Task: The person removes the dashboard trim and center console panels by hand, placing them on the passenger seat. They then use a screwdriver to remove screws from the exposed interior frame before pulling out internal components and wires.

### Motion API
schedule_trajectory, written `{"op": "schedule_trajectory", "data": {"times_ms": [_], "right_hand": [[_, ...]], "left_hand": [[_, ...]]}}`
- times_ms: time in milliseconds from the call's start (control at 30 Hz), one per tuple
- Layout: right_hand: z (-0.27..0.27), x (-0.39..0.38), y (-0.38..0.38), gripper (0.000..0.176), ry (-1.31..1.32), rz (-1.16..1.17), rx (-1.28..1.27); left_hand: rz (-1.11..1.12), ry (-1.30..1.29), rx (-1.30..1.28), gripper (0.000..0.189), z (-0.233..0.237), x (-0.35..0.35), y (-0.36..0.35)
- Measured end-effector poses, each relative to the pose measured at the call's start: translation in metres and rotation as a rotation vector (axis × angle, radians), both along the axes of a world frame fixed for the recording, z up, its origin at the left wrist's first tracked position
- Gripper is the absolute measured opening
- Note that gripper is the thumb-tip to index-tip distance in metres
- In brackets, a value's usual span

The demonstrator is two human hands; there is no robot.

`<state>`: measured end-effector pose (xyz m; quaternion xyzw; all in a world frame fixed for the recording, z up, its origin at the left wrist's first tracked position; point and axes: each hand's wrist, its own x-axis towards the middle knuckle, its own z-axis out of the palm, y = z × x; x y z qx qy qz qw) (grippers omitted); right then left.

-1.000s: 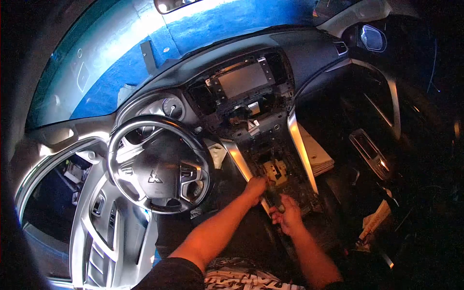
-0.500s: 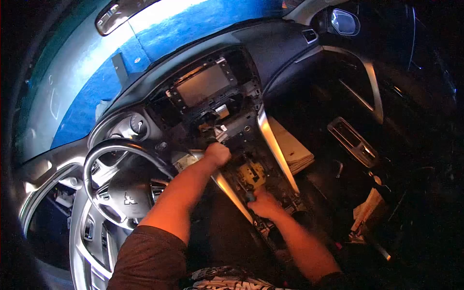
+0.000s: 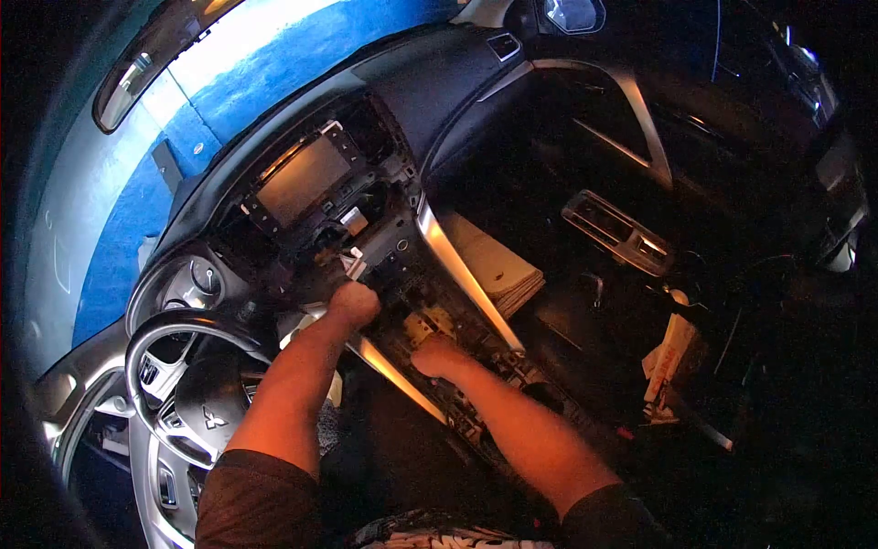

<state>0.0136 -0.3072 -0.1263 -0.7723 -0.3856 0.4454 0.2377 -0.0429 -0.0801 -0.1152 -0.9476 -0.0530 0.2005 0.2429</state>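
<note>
My left hand (image 3: 354, 305) is closed in a fist at the left edge of the stripped centre console, just below the dashboard opening. Whatever it grips, if anything, is hidden. My right hand (image 3: 439, 355) has its fingers curled at the yellow part (image 3: 430, 323) inside the open console. I cannot make out what lies between those fingers. White connectors (image 3: 353, 264) hang from the opening above my left hand. Silver trim strips (image 3: 466, 280) run along the console's sides.
The steering wheel (image 3: 146, 366) is left of my arm. Above the console, the screen (image 3: 304, 179) sits in an uncovered dash. To the right lie cardboard (image 3: 494, 265), a removed console trim panel (image 3: 617, 232) and a torn box (image 3: 672, 357).
The view has turned to the right, so the cabin appears shifted left. My right hand has moved forward along the console to the yellow part. My left hand stays by the console's left edge.
</note>
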Motion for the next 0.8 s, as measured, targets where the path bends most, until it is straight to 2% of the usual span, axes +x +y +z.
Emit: {"op": "schedule_trajectory", "data": {"times_ms": [67, 133, 233, 300, 367, 500, 600, 700, 800], "right_hand": [[0.006, -0.004, -0.008, 0.034, -0.034, -0.117, 0.077], [0.007, -0.003, -0.011, 0.034, -0.04, -0.137, 0.112], [-0.009, 0.0, -0.006, 0.034, -0.065, -0.019, 0.088], [-0.017, -0.008, -0.003, 0.035, -0.095, -0.074, 0.125], [-0.024, -0.008, 0.006, 0.036, -0.137, -0.002, 0.135], [-0.014, -0.012, 0.003, 0.035, -0.149, -0.02, 0.12], [-0.03, -0.017, 0.016, 0.038, -0.318, 0.123, 0.084], [-0.035, -0.024, 0.019, 0.037, -0.159, -0.136, 0.077], [-0.032, -0.02, 0.018, 0.032, -0.082, -0.111, 0.059]], "left_hand": [[0.011, 0.017, 0.022, 0.017, -0.002, -0.002, 0.002], [-0.032, 0.068, 0.025, 0.018, -0.003, 0.0, 0.005], [-0.121, 0.069, 0.021, 0.015, -0.003, -0.003, 0.01], [-0.086, 0.031, 0.053, 0.013, -0.004, -0.005, 0.006], [-0.074, 0.009, 0.069, 0.013, -0.003, -0.008, 0.002], [-0.035, 0.034, 0.016, 0.018, -0.001, -0.006, -0.003], [0.003, 0.015, 0.024, 0.017, 0.001, -0.005, -0.008], [-0.003, -0.017, 0.03, 0.015, -0.001, -0.004, -0.008], [-0.068, 0.009, 0.043, 0.016, -0.001, -0.008, -0.003]]}}
